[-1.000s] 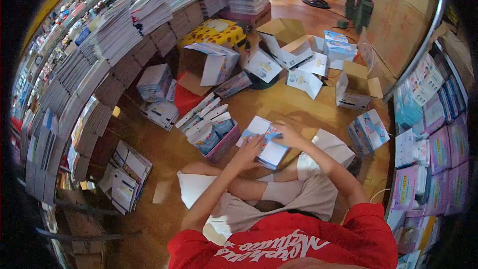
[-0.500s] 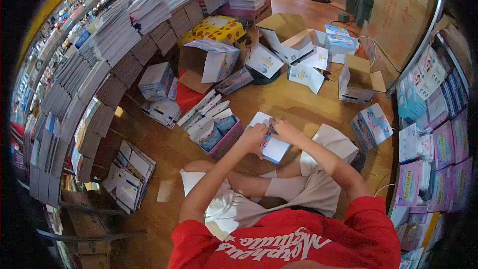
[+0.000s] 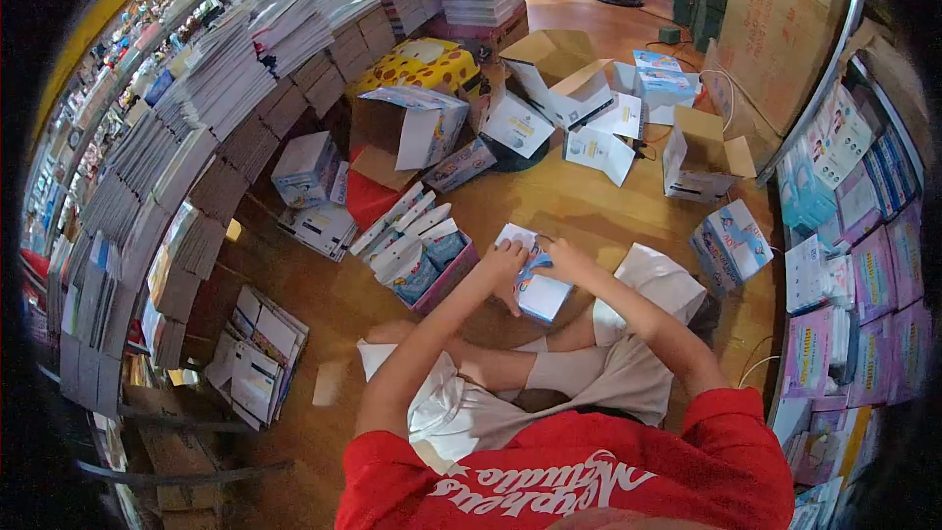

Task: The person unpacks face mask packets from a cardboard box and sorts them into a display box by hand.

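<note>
A small white and blue cardboard box (image 3: 542,298) lies on the wooden floor in front of my crossed legs. My left hand (image 3: 503,267) grips its left side, with the fingers bent over the top and the thumb lower down along the edge. From the right, my right hand (image 3: 565,261) holds the far part of the box's top; its fingertips are partly hidden. Just left of the box stands a pink-sided open bin (image 3: 453,277) with white and blue packets (image 3: 420,268) upright in it.
Opened cartons (image 3: 520,123) lie across the floor ahead. A blue and white box (image 3: 731,245) stands to the right, near shelves of purple packages (image 3: 873,275). Stacks of books (image 3: 221,69) line the left side. Flattened boxes (image 3: 255,358) lie on the floor at left.
Both hands have stayed at the box with small finger movements; the left thumb now shows lower on its side. The view has shifted slightly.
</note>
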Motion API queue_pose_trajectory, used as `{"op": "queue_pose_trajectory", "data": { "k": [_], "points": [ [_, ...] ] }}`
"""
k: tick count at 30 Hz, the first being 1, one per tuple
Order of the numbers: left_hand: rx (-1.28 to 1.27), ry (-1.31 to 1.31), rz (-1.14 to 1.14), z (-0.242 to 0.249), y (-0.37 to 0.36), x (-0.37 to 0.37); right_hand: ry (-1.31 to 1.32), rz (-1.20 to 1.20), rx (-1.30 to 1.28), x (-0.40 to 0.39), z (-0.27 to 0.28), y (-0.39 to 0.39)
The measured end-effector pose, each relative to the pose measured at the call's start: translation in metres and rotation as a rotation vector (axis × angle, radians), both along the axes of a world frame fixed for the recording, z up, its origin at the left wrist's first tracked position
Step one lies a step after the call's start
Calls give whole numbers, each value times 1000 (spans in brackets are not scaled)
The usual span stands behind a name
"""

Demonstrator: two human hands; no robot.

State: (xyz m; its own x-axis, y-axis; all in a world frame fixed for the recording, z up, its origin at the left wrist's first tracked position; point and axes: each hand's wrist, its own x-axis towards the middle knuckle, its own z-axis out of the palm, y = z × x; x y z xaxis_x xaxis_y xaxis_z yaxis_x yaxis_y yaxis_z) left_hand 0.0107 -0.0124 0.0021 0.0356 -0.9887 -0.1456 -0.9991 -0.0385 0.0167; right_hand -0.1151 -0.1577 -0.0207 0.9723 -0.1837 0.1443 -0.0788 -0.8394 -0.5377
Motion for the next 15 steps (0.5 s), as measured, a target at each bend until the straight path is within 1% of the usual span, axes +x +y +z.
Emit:
{"op": "queue_pose_trajectory", "data": {
  "k": [3,4,6,9,11,13,15],
  "points": [
    [39,-45,34,1,-4,0,74,38,-31,0,-3,-8],
    [49,-42,50,0,-3,-1,145,44,69,2,2,-11],
    [-21,-7,42,-2,6,-4,287,61,277,11,10,-20],
    [-149,31,55,-3,20,-5,189,112,61,19,-12,-31],
    [-213,89,87,-6,31,-11,257,99,76,19,-3,-22],
    [-243,147,126,-3,40,-15,263,196,-215,24,-11,-24],
    [-319,161,106,-8,45,-14,164,198,-128,19,3,-20]
  ]
}}
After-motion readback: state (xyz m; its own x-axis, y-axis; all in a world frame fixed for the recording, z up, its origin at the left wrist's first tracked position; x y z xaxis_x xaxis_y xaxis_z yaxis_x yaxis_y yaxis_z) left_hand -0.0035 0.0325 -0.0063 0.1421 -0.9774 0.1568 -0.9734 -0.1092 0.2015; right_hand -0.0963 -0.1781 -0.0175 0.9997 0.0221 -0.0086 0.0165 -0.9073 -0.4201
